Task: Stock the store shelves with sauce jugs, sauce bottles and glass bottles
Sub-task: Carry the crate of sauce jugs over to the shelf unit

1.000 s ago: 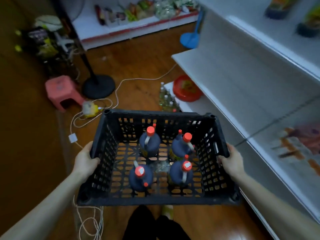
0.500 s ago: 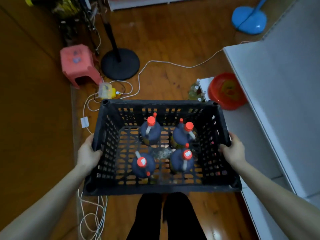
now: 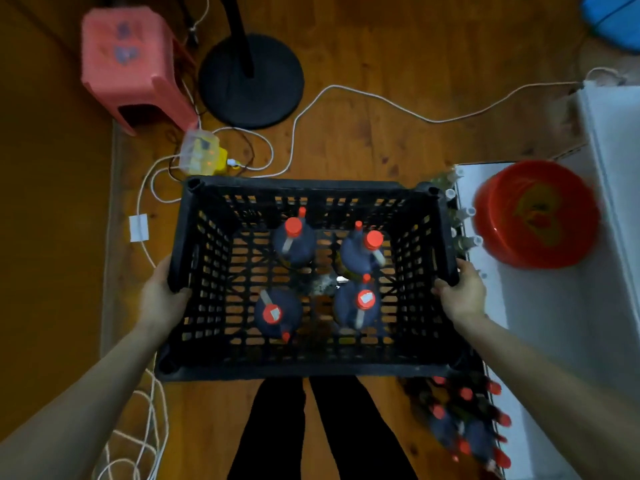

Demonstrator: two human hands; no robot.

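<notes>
Black crate [image 3: 311, 367] held level over wooden floor [image 3: 381, 98]. Left hand [image 3: 162, 296] grip closed on left wall, right hand [image 3: 460, 294] grip closed on right wall. Four red-capped sauce jugs [image 3: 294, 244] upright on crate bottom, midway between both grips, untouched. White shelf [image 3: 554, 323] just right of crate.

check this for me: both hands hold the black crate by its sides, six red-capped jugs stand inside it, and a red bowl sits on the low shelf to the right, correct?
Not quite: the head view shows four jugs in the crate, not six. The rest stands: the left hand and right hand hold its sides, and the red bowl sits on the low shelf to the right.
</notes>
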